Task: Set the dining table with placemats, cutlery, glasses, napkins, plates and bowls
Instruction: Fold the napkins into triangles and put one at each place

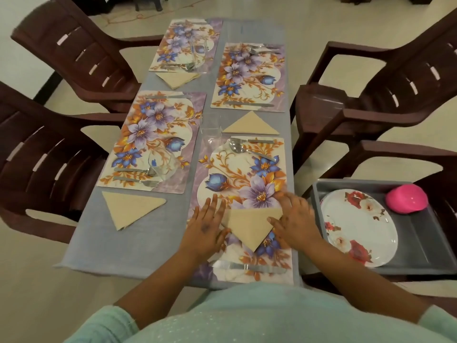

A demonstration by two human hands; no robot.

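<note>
A beige napkin (251, 225) folded into a triangle lies on the nearest floral placemat (247, 174). My left hand (206, 225) rests flat at its left edge with straight fingers. My right hand (294, 221) presses flat on its right corner. A knife (249, 267) lies along the mat's near edge; a spoon (238, 147) and fork (254, 140) lie at its far end beside a clear glass (210, 131). Three other mats carry cutlery, with folded napkins (129, 210) (249, 125) (176, 79) beside them.
A grey tray (420, 243) on the chair at my right holds floral plates (358, 226) and a pink bowl (406, 198). Dark brown plastic chairs (49, 154) (385, 95) flank the narrow blue-clothed table (138, 246). A glass (162, 164) stands on the left mat.
</note>
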